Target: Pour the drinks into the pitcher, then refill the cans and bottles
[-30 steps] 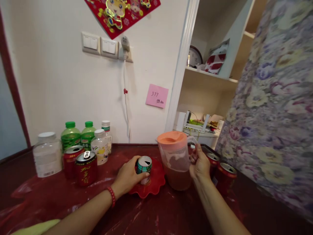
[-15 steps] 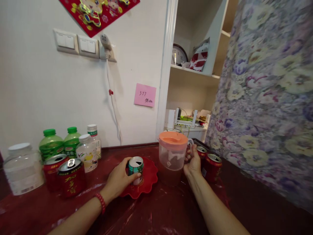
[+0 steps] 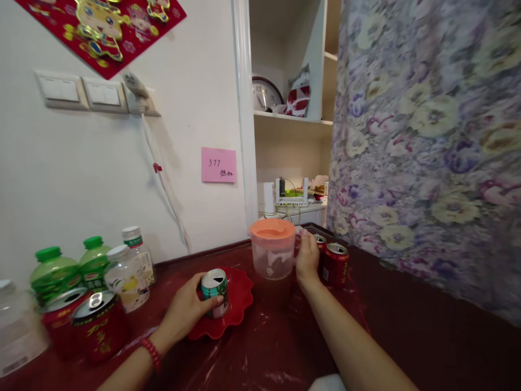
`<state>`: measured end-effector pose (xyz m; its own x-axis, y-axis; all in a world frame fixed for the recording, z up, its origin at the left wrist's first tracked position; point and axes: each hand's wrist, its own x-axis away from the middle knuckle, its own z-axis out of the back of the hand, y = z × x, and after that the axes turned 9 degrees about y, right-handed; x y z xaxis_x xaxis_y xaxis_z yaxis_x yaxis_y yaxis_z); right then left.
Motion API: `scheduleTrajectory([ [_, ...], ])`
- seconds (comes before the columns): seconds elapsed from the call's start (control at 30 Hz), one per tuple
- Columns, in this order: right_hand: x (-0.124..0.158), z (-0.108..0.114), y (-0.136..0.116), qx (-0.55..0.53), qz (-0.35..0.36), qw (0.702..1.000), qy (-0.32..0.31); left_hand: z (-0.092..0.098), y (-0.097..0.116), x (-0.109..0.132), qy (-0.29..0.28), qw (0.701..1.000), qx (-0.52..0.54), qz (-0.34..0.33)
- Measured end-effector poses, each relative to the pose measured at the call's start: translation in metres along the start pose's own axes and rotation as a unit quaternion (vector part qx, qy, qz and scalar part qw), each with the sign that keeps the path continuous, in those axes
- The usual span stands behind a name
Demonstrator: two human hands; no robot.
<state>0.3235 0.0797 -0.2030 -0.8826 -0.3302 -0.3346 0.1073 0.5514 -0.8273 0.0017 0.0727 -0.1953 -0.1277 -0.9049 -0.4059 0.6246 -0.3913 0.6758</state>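
Note:
My left hand is wrapped round a small teal and white drink can, thumb across its front. The can stands upright, its top opened, on a red scalloped plate. My right hand is closed round the handle of a clear plastic pitcher with an orange lid; the handle is mostly hidden by the fingers. Dark reddish-brown shows in the pitcher's lower part. Just right of that hand stand two red cans, one partly hidden behind the fingers.
At the left stand two red cans, green-capped bottles, white-capped clear bottles and a clear jar. A floral curtain hangs at the right. Behind are a wall cord and shelves.
The view has turned to the right, so most things sit further left. Both hands keep their holds on the can and the pitcher. A pale object now shows at the bottom edge.

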Motion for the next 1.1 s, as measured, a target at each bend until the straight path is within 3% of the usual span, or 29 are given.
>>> scheduleTrajectory([
  [0.17,-0.003,0.001,-0.026,0.024,0.142,0.988,0.062,0.002,0.002,0.0,0.02,1.0,-0.002,-0.017],
  [0.3,-0.004,0.002,-0.068,0.002,0.233,0.968,0.09,0.007,0.009,-0.002,0.044,0.999,-0.001,-0.023],
  [0.4,0.01,0.0,-0.109,-0.036,0.283,0.957,0.052,0.01,0.015,-0.003,0.046,0.999,-0.011,-0.027],
  [0.47,0.027,-0.004,-0.132,-0.059,0.302,0.951,-0.008,0.011,0.017,-0.002,0.046,0.998,-0.02,-0.028],
  [0.6,0.057,-0.014,-0.154,-0.058,0.314,0.94,-0.119,0.012,0.019,-0.001,0.05,0.998,-0.027,-0.038],
  [0.7,0.058,-0.018,-0.151,-0.037,0.312,0.938,-0.143,0.01,0.018,0.0,0.049,0.998,-0.021,-0.041],
  [0.83,0.029,-0.013,-0.129,-0.002,0.297,0.951,-0.08,0.006,0.013,0.001,0.042,0.999,-0.014,-0.029],
  [0.97,-0.003,-0.006,-0.086,0.033,0.245,0.969,-0.019,0.002,0.005,0.002,0.042,0.999,-0.009,-0.02],
  [1.1,-0.015,-0.005,-0.038,0.045,0.149,0.987,-0.048,-0.001,-0.002,0.002,0.041,0.999,-0.01,-0.013],
])
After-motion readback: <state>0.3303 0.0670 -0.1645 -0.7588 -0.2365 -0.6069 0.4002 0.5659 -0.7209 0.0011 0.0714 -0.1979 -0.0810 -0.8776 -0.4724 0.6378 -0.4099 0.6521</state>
